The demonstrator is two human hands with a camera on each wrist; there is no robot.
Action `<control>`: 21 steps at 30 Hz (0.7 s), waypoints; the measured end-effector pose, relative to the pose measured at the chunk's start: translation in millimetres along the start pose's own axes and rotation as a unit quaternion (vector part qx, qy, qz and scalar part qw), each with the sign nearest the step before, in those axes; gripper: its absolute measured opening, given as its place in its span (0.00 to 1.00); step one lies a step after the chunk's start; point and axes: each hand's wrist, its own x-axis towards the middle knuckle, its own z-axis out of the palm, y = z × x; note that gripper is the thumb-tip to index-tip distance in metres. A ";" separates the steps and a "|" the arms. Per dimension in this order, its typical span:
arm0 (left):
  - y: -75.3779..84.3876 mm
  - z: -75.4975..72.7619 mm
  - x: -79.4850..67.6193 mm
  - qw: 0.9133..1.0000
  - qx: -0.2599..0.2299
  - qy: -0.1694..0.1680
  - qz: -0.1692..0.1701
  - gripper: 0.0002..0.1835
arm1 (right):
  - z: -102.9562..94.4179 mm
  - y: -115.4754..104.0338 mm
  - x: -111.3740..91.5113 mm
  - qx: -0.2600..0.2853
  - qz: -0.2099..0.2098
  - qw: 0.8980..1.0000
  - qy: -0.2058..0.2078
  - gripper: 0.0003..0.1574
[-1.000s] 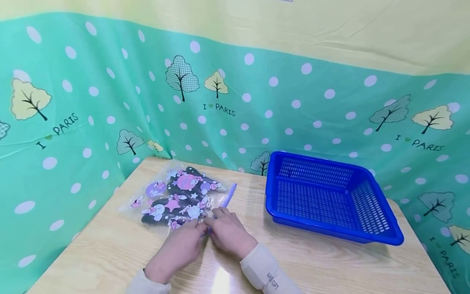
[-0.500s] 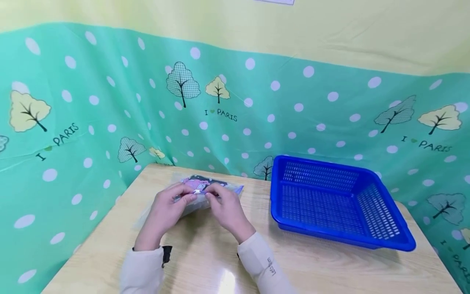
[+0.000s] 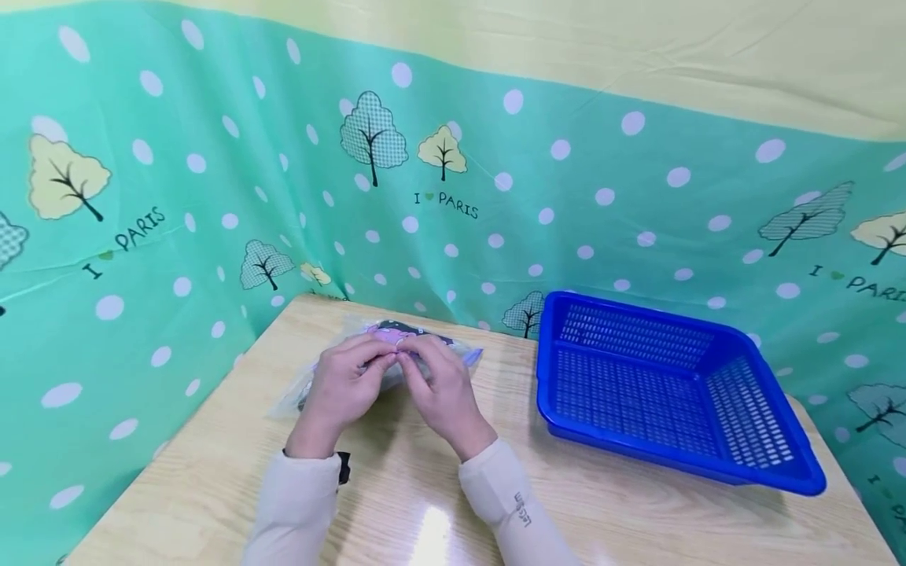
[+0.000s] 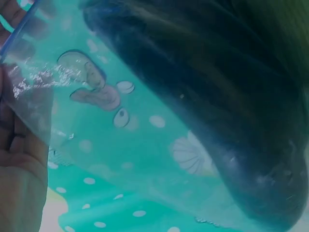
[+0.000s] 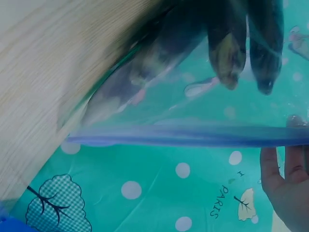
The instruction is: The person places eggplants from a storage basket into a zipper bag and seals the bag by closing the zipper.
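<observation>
A clear zip bag (image 3: pixel 388 332) printed with pink and white cartoon figures is tilted up from the table, its near edge raised. My left hand (image 3: pixel 345 387) and right hand (image 3: pixel 444 391) meet at that edge, thumbs and fingers pinching it. In the right wrist view, a blue-purple zip strip (image 5: pixel 183 136) runs straight to my right hand (image 5: pixel 289 181). Several long dark items (image 5: pixel 227 58) lie inside; their kind is unclear through the film. The left wrist view shows one thick dark item (image 4: pixel 193 92) close up, with my left hand (image 4: pixel 21 159) at the bag's edge.
A blue perforated plastic basket (image 3: pixel 552 393) stands on the right of the wooden table (image 3: pixel 382 503). Behind and to the left hangs a green curtain (image 3: pixel 212 189) with dots and trees, close to the table's edges.
Earlier the bag lay flat on the table with both hands at its near edge. That edge has since been lifted and tilted up, the hands rising with it.
</observation>
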 end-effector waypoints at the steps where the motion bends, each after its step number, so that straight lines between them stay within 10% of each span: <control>1: -0.7 1.3 0.2 1.000 0.003 0.006 0.011 0.09 | -0.8 1.5 0.0 -0.005 -0.008 1.000 -0.003 0.07; 7: -2.4 2.8 0.3 0.999 -0.005 0.041 0.021 0.10 | -4.7 13.8 -4.2 -0.057 -0.022 0.998 -0.019 0.08; 21: -4.7 -7.7 1.5 0.994 -0.032 0.099 -0.016 0.07 | -22.6 45.0 -24.8 -0.170 0.099 0.973 -0.118 0.05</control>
